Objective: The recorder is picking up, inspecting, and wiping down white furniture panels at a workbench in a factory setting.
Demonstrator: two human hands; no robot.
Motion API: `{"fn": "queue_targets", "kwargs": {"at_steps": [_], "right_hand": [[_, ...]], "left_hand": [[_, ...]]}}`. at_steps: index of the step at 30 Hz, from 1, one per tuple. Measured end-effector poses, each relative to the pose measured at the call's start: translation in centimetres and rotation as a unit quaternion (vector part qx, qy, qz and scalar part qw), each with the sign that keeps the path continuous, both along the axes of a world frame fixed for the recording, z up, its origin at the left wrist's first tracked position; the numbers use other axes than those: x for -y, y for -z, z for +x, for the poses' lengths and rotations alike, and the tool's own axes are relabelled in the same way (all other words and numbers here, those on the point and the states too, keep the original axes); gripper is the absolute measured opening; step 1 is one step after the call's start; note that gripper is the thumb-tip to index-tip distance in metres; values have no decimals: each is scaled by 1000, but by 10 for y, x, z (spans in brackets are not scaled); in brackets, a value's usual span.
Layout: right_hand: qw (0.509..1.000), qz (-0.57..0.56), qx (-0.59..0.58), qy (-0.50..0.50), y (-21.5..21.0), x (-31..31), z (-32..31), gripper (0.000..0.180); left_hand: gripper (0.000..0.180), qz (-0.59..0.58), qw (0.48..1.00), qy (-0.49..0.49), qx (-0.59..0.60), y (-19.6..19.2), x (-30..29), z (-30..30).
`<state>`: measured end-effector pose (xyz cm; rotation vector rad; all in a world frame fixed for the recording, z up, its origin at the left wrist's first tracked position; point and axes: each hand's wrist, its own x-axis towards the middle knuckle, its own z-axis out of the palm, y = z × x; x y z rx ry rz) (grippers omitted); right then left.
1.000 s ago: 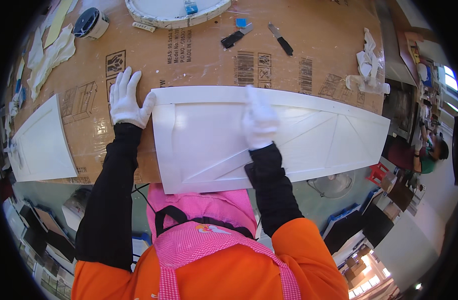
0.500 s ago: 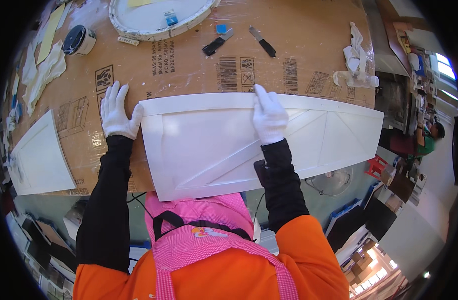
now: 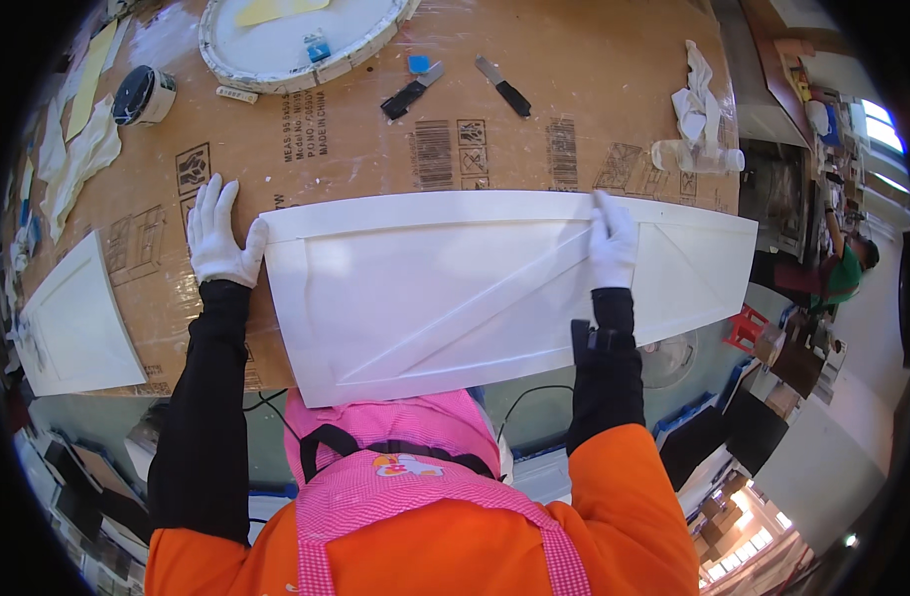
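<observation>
A white panel (image 3: 425, 283) with raised rails and diagonal strips lies across the cardboard-covered table (image 3: 365, 159) in front of me. My left hand (image 3: 219, 236), in a white glove, is open with its fingers spread on the cardboard. Its thumb touches the panel's upper left corner. Farther right, my gloved right hand (image 3: 614, 243) is closed at the panel's far rail, near the upper end of a diagonal strip. Whatever its fingers pinch is too small and covered to name.
Beyond the panel lie two putty knives (image 3: 412, 94) and a blue block (image 3: 418, 65). A round white lid (image 3: 375, 45), dark-topped tub (image 3: 145, 96), crumpled rag (image 3: 695, 104) and clear bottle (image 3: 698, 156) sit around them. Another white panel (image 3: 82, 323) is at left; a person (image 3: 844, 270) stands far right.
My right hand has slid to the right along the panel's far rail, still closed. The left hand stays spread at the corner. The table's things appear shifted slightly left in view.
</observation>
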<state>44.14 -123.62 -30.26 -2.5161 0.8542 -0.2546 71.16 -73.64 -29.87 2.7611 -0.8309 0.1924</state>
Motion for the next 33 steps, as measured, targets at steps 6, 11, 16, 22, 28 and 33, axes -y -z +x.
{"fn": "queue_targets", "kwargs": {"at_steps": [6,11,16,22,28,33], "right_hand": [[978,-113,-7,177,-10,135,-71,32],[997,-55,21,-52,-5,-12,-7,32],[978,-159,21,134,-5,117,-67,31],[994,-44,61,77,7,39,-31,32],[980,-125,-30,155,-10,143,-84,31],[990,-130,3,60,2,132,-72,29]], "left_hand": [[64,-34,999,24,-4,15,26,3],[63,-5,1000,1,7,3,-2,-2],[61,-27,999,18,1,8,23,1],[61,0,1000,13,18,6,3,-2],[60,-22,999,23,15,13,23,0],[59,-2,999,17,28,11,5,-1]]}}
